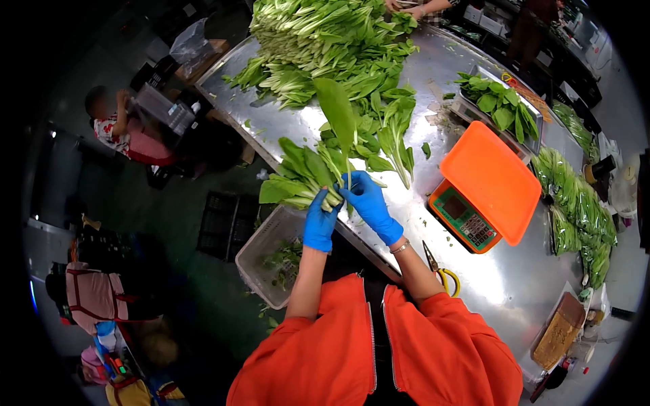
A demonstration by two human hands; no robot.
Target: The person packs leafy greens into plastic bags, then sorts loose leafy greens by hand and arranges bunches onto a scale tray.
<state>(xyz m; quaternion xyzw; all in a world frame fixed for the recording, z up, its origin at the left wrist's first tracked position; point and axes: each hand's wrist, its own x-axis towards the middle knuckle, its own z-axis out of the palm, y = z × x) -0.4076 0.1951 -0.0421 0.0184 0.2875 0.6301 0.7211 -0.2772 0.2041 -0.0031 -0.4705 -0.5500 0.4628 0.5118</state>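
Observation:
Both of my hands wear blue gloves and meet over the near left edge of the metal table (474, 271). My left hand (321, 222) is closed round the stem ends of a bunch of leafy greens (298, 172), whose leaves fan out to the left and away from me. Just to its right, my right hand (369, 203) pinches the lower stem of a single upright leaf (336, 115). Loose greens (396, 135) lie on the metal just beyond my hands. A large heap of the same greens (318, 40) covers the far end.
An orange scale (489, 183) stands right, with yellow-handled scissors (443, 271) nearer me. Beyond it is a tray of greens (497, 105); bagged greens (575, 196) lie far right. A plastic bin (271, 260) sits below the left edge. Another person's hands (416, 10) touch the heap; someone sits left.

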